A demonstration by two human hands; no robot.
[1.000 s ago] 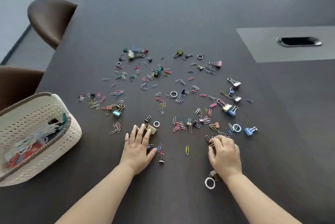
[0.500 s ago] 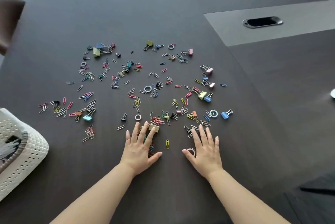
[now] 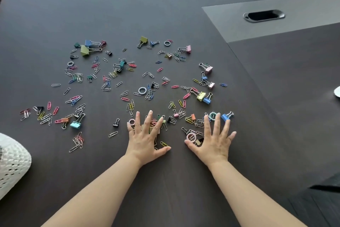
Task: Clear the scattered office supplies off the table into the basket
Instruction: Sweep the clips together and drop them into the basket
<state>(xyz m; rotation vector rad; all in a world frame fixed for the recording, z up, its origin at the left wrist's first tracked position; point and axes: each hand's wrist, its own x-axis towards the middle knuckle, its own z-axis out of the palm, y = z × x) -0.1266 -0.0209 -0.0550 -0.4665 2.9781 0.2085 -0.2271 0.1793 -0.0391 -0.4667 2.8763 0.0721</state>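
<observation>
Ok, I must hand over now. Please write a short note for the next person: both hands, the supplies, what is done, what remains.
Left hand: open, fingers spread flat over a small pile of clips.
Right hand: open, fingers spread flat on the table, a pink ring beside its thumb.
Supplies: paper clips, binder clips and rings scattered on the table beyond both hands. White basket at the left edge, contents not visible.
Done: nothing that can be confirmed.
Remaining: gather everything into the basket.
</observation>
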